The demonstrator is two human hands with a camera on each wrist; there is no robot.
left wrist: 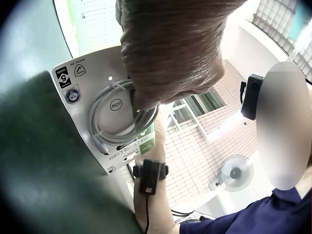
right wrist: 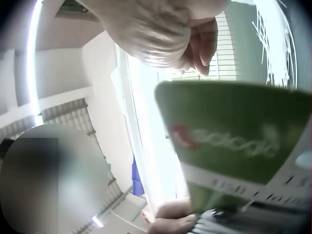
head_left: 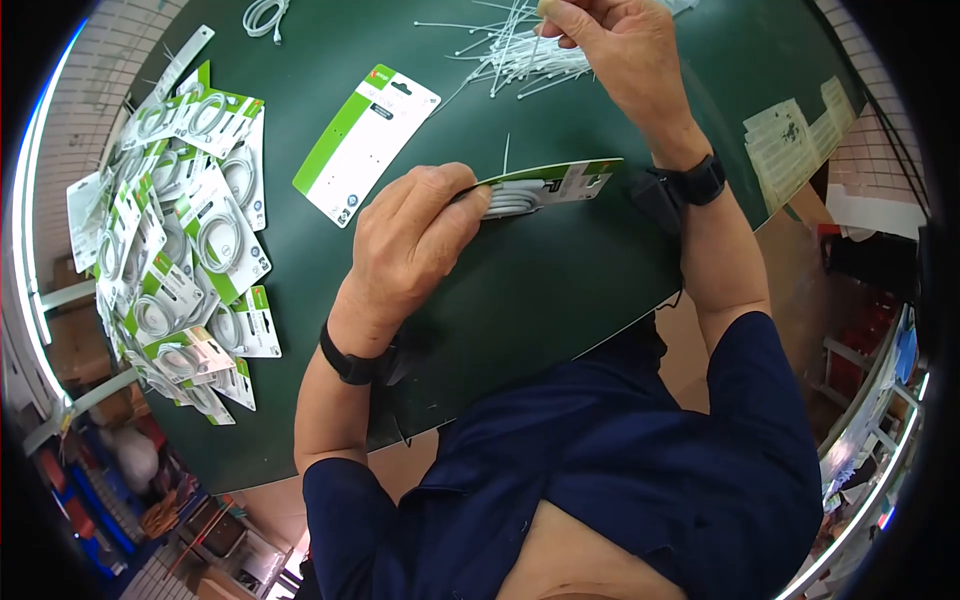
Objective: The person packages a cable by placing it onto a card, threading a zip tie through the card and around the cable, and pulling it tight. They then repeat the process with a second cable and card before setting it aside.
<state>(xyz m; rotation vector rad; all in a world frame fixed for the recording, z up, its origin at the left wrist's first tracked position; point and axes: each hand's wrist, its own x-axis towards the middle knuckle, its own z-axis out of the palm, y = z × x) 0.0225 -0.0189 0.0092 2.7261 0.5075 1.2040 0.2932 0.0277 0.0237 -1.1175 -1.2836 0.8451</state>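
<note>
My left hand grips one end of a green-and-white packaging card, seen nearly edge-on in the head view. A coiled white USB-C cable lies against its face. One thin white tail sticks up behind the card. In the left wrist view, small ties cross the cable coil, and the thumb lies over part of it. Reaching beyond the card, my right hand is at a pile of white cable ties, thumb and fingers bent together; I cannot tell whether it pinches a tie.
Many carded cables lie heaped along the left of the dark green table. A loose card lies flat beyond my left hand. One uncarded coiled cable is at the far edge. Taped paper covers the right corner.
</note>
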